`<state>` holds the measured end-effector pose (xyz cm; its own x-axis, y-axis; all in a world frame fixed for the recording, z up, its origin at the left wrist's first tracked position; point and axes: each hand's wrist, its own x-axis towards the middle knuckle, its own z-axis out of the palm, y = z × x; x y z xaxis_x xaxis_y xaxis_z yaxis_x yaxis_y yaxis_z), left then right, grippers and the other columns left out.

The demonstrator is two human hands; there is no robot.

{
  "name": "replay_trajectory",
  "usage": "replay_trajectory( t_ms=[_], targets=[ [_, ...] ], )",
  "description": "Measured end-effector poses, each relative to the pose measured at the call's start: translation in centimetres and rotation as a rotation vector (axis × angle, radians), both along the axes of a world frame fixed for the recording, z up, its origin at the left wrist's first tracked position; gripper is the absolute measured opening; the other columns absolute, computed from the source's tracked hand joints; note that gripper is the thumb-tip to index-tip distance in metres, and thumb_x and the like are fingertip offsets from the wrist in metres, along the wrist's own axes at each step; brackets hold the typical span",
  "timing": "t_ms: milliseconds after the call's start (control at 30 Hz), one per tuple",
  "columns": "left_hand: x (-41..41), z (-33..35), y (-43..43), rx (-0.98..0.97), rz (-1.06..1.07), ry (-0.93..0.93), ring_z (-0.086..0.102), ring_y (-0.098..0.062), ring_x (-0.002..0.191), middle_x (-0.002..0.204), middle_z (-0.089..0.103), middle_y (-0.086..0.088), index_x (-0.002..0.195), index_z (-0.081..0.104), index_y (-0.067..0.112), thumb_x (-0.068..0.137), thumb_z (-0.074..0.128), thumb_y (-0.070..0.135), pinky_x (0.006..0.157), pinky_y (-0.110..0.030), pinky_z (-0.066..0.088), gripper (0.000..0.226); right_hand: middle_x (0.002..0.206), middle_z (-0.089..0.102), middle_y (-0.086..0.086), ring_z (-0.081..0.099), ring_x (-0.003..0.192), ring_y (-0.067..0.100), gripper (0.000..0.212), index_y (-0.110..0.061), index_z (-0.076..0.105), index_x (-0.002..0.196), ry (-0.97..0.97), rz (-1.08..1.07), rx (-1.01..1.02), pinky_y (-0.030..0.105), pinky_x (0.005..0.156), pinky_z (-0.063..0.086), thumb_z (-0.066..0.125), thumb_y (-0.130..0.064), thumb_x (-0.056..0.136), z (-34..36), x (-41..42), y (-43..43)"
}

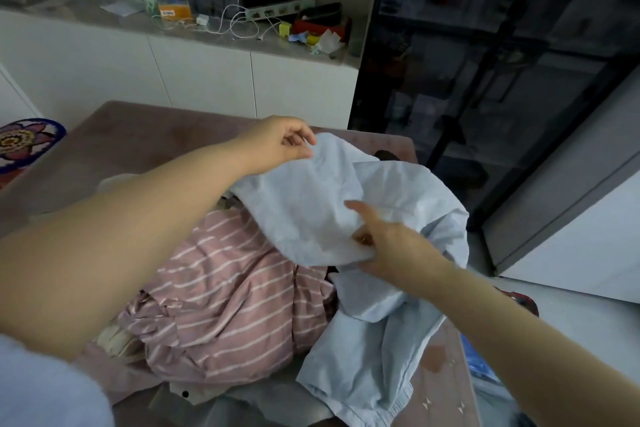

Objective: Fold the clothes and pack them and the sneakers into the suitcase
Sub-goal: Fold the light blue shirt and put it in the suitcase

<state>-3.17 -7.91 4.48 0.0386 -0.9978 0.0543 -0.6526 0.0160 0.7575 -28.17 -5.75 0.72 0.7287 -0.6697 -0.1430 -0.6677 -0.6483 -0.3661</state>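
The bench [138, 142] has a soft pink cover, with a darker spot [434, 359] on it near the right side. A pink shirt with white stripes [225, 288] lies bunched up in the middle, and the bottom part of a light blue shirt [363, 357] lies just beside it on the right. At the near edge a grey cloth [221, 400] with a black button [185, 393] peeks out from under the striped one.
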Motion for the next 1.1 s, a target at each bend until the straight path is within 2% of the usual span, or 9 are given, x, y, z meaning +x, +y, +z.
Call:
replay_trajectory(
  t_ms=[133, 300, 433, 533, 600, 733, 867, 1000, 1100],
  targets=[
    [-2.6, -1.6, -0.5, 0.045, -0.124, -0.164, 0.054, -0.016, 0.108, 0.116, 0.057, 0.002, 0.122, 0.055, 0.019, 0.084, 0.067, 0.025, 0.09, -0.015, 0.04, 0.04, 0.139, 0.041, -0.009, 0.042, 0.123, 0.014, 0.105, -0.031, 0.005, 0.148, 0.107, 0.103, 0.215, 0.02, 0.1, 0.032, 0.076, -0.045, 0.072, -0.5, -0.2, 0.7],
    [-5.6, -5.7, 0.6, 0.195, -0.226, -0.546, 0.033, -0.021, 0.135, 0.149, 0.033, 0.002, 0.146, 0.022, 0.029, 0.081, 0.065, 0.047, 0.11, -0.035, 0.019, 0.08, 0.133, 0.044, 0.002, 0.043, 0.119, 0.017, 0.06, -0.019, 0.045, 0.133, -0.328, -0.505, -0.058, 0.024, 0.097, 0.032, 0.069, -0.036, 0.082, 0.3, -3.1, -6.3],
    [-5.5, -7.2, 1.5, 0.226, -0.176, -0.488, 0.032, -0.027, 0.134, 0.15, 0.031, -0.004, 0.148, 0.013, 0.027, 0.082, 0.066, 0.042, 0.109, -0.035, 0.021, 0.086, 0.144, 0.035, 0.017, 0.038, 0.129, 0.036, 0.087, -0.005, 0.023, 0.143, -0.331, -1.053, 0.208, 0.044, 0.106, 0.035, 0.066, -0.048, 0.081, -2.0, -6.4, -11.5],
    [-4.6, -6.5, 1.5, 0.217, -0.103, -0.35, 0.034, -0.027, 0.132, 0.147, 0.035, -0.002, 0.147, 0.013, 0.03, 0.081, 0.068, 0.04, 0.111, -0.038, 0.025, 0.086, 0.12, 0.056, 0.018, 0.059, 0.099, 0.034, 0.087, 0.002, 0.036, 0.136, -0.497, -1.2, 0.531, 0.041, 0.085, 0.05, 0.073, -0.047, 0.074, -3.9, -6.7, -11.8],
    [-3.9, -5.4, 1.5, 0.174, -0.065, -0.291, 0.037, -0.023, 0.131, 0.143, 0.04, 0.002, 0.146, 0.018, 0.03, 0.081, 0.068, 0.038, 0.11, -0.037, 0.028, 0.083, 0.089, 0.061, 0.013, 0.059, 0.074, 0.028, 0.055, 0.002, 0.055, 0.117, -0.561, -1.185, 0.511, 0.034, 0.066, 0.046, 0.071, -0.031, 0.078, -3.8, -5.8, -11.3],
    [-4.1, -1.7, 1.3, -0.019, 0.024, -0.108, 0.046, -0.012, 0.124, 0.133, 0.05, 0.001, 0.138, 0.038, 0.02, 0.087, 0.063, 0.029, 0.1, -0.017, 0.034, 0.058, 0.097, 0.059, 0.005, 0.061, 0.09, 0.025, 0.052, -0.016, 0.042, 0.136, -0.69, -0.87, 0.107, 0.03, 0.071, 0.045, 0.057, -0.012, 0.086, 0.0, -0.7, -8.0],
    [-4.4, 3.0, 1.3, -0.179, 0.086, 0.134, 0.056, -0.01, 0.101, 0.108, 0.061, 0.002, 0.111, 0.06, 0.015, 0.092, 0.057, 0.016, 0.088, -0.013, 0.041, 0.019, 0.056, 0.049, 0.001, 0.043, 0.045, 0.014, 0.075, -0.001, 0.018, 0.145, -0.603, -0.2, -0.459, 0.026, 0.047, 0.038, 0.055, -0.002, 0.08, 1.7, 7.2, 0.8],
    [-1.9, 4.7, 3.7, 0.04, 0.073, 0.064, 0.062, -0.006, 0.093, 0.099, 0.068, 0.009, 0.095, 0.065, 0.028, 0.086, 0.064, 0.026, 0.091, -0.021, 0.043, 0.01, 0.054, 0.056, -0.002, 0.051, 0.051, 0.018, 0.066, 0.006, 0.019, 0.139, -0.536, 0.127, -0.621, 0.031, 0.066, 0.048, 0.034, -0.01, 0.077, -1.8, 11.1, 8.2],
    [-1.4, 3.6, 6.4, 0.245, 0.071, -0.099, 0.058, -0.007, 0.105, 0.117, 0.062, 0.008, 0.112, 0.062, 0.028, 0.081, 0.067, 0.036, 0.098, -0.022, 0.039, 0.033, 0.061, 0.059, -0.008, 0.057, 0.059, 0.013, 0.071, -0.003, 0.018, 0.14, -0.342, 0.256, -0.63, 0.027, 0.073, 0.049, 0.032, -0.017, 0.073, -4.4, 11.4, 11.5]
  ],
)
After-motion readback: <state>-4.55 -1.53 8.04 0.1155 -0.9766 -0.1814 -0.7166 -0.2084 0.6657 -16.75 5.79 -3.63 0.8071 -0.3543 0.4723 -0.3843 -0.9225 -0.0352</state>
